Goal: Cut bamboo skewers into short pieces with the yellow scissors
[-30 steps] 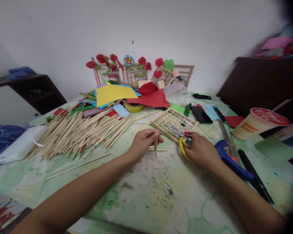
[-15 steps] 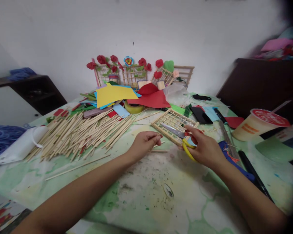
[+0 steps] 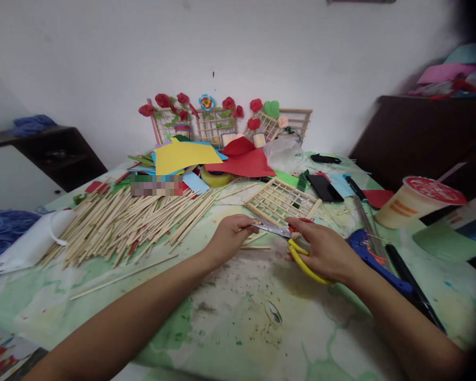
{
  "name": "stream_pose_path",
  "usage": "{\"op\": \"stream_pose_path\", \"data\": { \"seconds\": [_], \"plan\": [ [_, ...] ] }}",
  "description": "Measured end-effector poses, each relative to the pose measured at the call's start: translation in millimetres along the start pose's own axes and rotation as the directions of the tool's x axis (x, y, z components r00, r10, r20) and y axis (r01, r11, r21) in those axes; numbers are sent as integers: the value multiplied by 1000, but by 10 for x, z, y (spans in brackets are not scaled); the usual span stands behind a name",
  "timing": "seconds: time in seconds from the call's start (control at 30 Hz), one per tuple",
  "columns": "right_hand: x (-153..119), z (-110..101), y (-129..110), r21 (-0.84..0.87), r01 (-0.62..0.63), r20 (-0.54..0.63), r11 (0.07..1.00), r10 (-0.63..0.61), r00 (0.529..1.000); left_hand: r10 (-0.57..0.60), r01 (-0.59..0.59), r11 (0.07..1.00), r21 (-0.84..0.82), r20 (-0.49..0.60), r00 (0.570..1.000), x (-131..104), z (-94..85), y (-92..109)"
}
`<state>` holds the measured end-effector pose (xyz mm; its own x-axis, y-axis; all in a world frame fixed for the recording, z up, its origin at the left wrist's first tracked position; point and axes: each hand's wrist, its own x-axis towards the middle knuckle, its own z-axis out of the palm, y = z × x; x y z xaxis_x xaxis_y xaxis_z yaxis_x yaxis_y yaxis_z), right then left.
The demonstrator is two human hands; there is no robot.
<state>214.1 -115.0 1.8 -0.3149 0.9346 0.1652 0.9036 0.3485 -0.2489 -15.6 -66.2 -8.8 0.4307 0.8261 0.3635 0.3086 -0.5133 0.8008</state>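
Note:
My right hand (image 3: 321, 248) grips scissors (image 3: 307, 263) with yellow and red handles, their blades pointing left. The blade tips reach the fingertips of my left hand (image 3: 230, 236), which are pinched together on something too small to make out. Just behind the scissors lies a lattice (image 3: 281, 201) of thin wooden sticks. A few short stick pieces (image 3: 256, 247) rest on the cloth between my hands.
Many loose sticks (image 3: 119, 222) are heaped at the left, beside a white holder (image 3: 35, 241). Coloured paper (image 3: 186, 156) and tape (image 3: 215, 179) lie behind. On the right are a phone (image 3: 325, 188), a blue glue gun (image 3: 381, 264), and a drink cup (image 3: 420, 201).
The scissors have moved left and nearer, from over the lattice to my left fingertips, and their handles are spread wider. My left hand has hardly moved.

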Motion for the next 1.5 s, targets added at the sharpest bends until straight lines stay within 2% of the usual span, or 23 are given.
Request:
{"op": "stream_pose_path", "data": {
  "seconds": [0.33,0.63,1.0,1.27,1.37,1.5],
  "plan": [
    [-16,-2,2,103,-20,18,994,18,1000,83,-83,997,9,2,997,2,-7,-6],
    [-16,-14,-6,22,17,-6,1000,-17,1000,51,-50,999,-19,22,998,7,6,-11],
    [-26,-10,-7,89,-9,35,996,6,999,12,-9,998,-61,40,999,9,2,-6],
    [-29,-10,-59,5,-51,33,999,51,998,-14,18,997,-72,47,999,13,1,53],
    [-29,-27,-73,-43,-62,-1,997,62,998,-25,27,997,-72,31,999,10,-9,68],
    [-23,-33,-70,-112,-91,-42,989,87,995,-108,107,987,-119,-9,994,10,-13,49]
  ]
}}
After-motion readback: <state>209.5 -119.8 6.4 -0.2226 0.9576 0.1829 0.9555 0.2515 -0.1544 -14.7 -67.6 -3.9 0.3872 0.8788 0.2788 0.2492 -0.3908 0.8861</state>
